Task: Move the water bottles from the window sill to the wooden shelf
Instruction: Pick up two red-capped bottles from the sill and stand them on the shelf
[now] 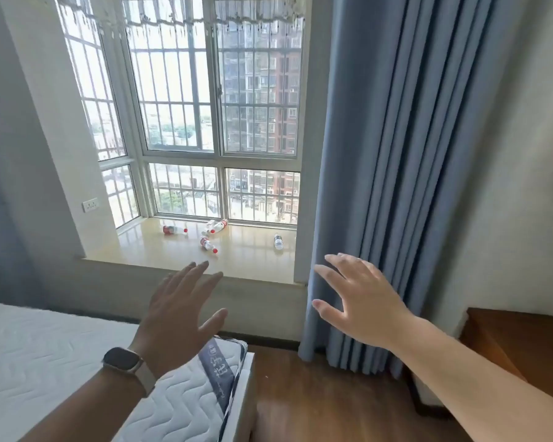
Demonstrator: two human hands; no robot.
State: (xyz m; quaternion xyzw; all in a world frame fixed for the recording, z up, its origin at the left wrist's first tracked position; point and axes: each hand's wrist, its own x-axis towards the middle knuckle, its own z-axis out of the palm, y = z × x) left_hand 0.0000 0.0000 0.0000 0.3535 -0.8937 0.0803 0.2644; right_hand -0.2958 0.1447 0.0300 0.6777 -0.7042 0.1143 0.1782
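The left hand [179, 314], a watch [123, 360] on its wrist, is raised with fingers straight and spread, holding nothing. The right hand [361, 301] is likewise flat and empty, fingers apart. Both are held short of the window sill [253, 266], touching nothing. On the sill several red-labelled bottles [174, 230] lie on their sides around its middle, and a dark-labelled bottle [278, 241] lies toward its right end. A blue curtain [396, 154] hangs at that end; a white mattress [45, 362] lies below the sill's left part.
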